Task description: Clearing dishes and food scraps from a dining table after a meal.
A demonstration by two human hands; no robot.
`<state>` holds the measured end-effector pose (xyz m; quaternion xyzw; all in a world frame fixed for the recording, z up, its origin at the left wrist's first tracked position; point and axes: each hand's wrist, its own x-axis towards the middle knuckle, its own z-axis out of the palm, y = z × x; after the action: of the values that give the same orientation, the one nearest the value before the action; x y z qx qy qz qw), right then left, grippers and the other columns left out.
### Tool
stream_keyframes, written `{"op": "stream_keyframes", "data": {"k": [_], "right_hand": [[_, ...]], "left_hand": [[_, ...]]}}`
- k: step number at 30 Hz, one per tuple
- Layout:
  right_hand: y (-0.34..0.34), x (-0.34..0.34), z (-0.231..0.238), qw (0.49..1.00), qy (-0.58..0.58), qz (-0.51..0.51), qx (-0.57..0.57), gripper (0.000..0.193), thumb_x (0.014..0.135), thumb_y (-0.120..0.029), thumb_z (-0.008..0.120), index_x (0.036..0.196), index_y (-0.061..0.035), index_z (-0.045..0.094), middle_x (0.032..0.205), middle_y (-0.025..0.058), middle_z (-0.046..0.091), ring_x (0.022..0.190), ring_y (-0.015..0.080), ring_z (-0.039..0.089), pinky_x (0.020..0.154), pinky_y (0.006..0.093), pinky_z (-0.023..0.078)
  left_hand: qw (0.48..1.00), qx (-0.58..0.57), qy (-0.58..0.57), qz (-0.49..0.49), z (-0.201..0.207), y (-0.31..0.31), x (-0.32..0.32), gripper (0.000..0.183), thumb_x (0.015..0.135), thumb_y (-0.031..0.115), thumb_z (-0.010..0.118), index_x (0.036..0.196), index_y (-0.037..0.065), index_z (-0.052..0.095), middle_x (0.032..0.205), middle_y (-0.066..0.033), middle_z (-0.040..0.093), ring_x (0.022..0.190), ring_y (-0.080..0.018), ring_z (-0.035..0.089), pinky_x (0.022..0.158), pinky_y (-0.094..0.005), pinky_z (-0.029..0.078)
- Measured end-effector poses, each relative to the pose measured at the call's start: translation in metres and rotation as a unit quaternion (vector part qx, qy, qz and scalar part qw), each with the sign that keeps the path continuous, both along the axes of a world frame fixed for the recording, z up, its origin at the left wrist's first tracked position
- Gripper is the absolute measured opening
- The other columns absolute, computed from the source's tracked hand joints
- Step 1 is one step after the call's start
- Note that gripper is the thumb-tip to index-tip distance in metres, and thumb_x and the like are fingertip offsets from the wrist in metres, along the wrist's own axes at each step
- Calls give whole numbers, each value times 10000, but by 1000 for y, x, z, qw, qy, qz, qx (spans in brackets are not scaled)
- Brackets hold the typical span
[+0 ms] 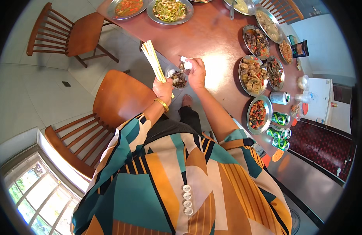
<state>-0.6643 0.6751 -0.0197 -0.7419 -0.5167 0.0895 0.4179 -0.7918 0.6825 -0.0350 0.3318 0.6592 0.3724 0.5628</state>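
Left hand (163,89) is closed around a bundle of chopsticks (154,60), gripped near the lower end. Right hand (196,72) pinches something small and white (185,62) above a little bowl of dark food (177,79) at the counter (204,37) edge. The sticks look light and stiff but probably slippery, so a mid-bundle hold seems safer. Metal plates (252,75), green cans (280,117), wooden chairs (118,98) and a tiled floor surround it.
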Motion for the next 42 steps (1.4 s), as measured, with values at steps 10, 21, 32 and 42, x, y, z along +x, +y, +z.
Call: {"op": "stream_keyframes", "data": {"k": [10,21,32,42], "right_hand": [[-17,44,37,834,523,-169,-58,192,747,61,471,891,7,585,841,105,603,707,148,580,651,267,471],[-41,76,32,997,-46,-46,-51,302,707,-164,670,1006,-132,637,987,145,537,914,279,486,799,365,414],[-45,-8,9,1000,16,-22,-5,220,702,11,611,896,-92,620,824,106,575,757,277,575,681,324,473],[-166,78,-2,922,-122,-367,-26,168,722,-30,560,886,-31,600,841,145,543,817,316,525,738,398,422]], "left_hand": [[1000,-10,11,11,9,0,-8,147,674,34,614,739,68,487,581,-8,493,419,-92,461,403,-240,429],[1000,-1,10,-9,-2,-2,-9,146,675,14,595,726,82,478,589,7,478,419,-80,451,392,-221,411],[995,42,-77,-39,-7,-12,-5,193,685,-42,602,774,71,473,624,-11,493,421,-96,461,398,-217,403],[993,42,-62,-86,-3,-23,0,166,680,-13,592,767,57,468,623,-24,503,434,-96,473,411,-228,406]]}}
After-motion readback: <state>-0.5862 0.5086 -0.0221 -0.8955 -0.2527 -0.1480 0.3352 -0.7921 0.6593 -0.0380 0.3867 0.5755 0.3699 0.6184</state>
